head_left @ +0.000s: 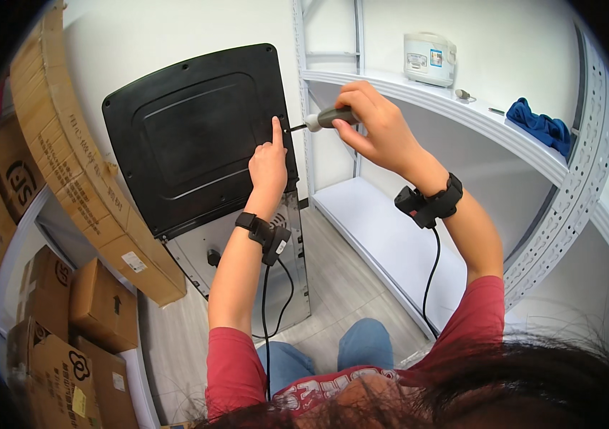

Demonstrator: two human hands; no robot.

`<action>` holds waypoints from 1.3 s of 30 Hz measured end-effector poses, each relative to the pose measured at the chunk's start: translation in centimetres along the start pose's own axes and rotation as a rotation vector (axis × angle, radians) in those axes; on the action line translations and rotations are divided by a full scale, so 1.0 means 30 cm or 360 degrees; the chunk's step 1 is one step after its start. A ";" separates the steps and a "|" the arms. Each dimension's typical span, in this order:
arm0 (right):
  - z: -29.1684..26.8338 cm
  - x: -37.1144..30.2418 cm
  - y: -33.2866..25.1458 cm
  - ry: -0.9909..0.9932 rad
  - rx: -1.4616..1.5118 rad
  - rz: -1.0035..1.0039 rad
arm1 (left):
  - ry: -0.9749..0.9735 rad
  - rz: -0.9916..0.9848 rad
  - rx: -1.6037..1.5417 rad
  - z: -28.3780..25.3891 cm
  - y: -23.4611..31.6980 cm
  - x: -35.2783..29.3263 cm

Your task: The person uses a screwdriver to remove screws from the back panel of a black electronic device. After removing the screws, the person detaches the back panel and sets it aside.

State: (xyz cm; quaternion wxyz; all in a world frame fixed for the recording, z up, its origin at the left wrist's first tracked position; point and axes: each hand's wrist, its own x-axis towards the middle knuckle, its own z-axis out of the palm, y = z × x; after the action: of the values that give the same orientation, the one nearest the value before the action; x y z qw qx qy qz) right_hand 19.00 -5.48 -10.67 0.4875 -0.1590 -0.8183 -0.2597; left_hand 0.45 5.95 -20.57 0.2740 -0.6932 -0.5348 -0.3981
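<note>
A tall appliance stands before me, with a black plastic panel (197, 136) on its upper part and a grey metal lower section (193, 261). Small screws or screw holes run along the panel's rim. My left hand (268, 168) lies on the panel's right side, index finger stretched to a spot near the edge, other fingers curled, holding nothing that shows. In my right hand (376, 125) is a screwdriver (329, 118) with a grey and white handle, held level. Its shaft points left to the panel's right edge, close by my left fingertip; the exact contact is too small to tell.
A white metal shelf (390, 229) stands at the right. On its upper board are a rice cooker (429, 61), a small pale object (464, 94) and a blue cloth (539, 125). A tall cardboard piece (82, 157) leans at the left beside shelved cartons (102, 304). Cables hang from both wristbands.
</note>
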 end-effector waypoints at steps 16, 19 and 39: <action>0.008 -0.185 0.006 0.0286 0.0057 0.0155 | 0.0249 0.0074 -0.0430 0.019 -0.015 -0.062; 0.016 -0.194 0.003 0.0300 0.0063 0.0161 | 0.0306 0.0164 -0.0411 0.026 -0.029 -0.077; -0.114 -0.313 0.094 0.0345 -0.0192 0.0514 | 0.0012 0.0287 -0.0361 0.093 0.186 -0.102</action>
State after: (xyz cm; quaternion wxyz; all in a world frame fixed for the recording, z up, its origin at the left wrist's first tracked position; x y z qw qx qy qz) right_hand 27.35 -5.24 -16.83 0.5977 -0.2882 -0.7078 -0.2424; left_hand 6.19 5.05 -24.37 0.2306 -0.7634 -0.4208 -0.4324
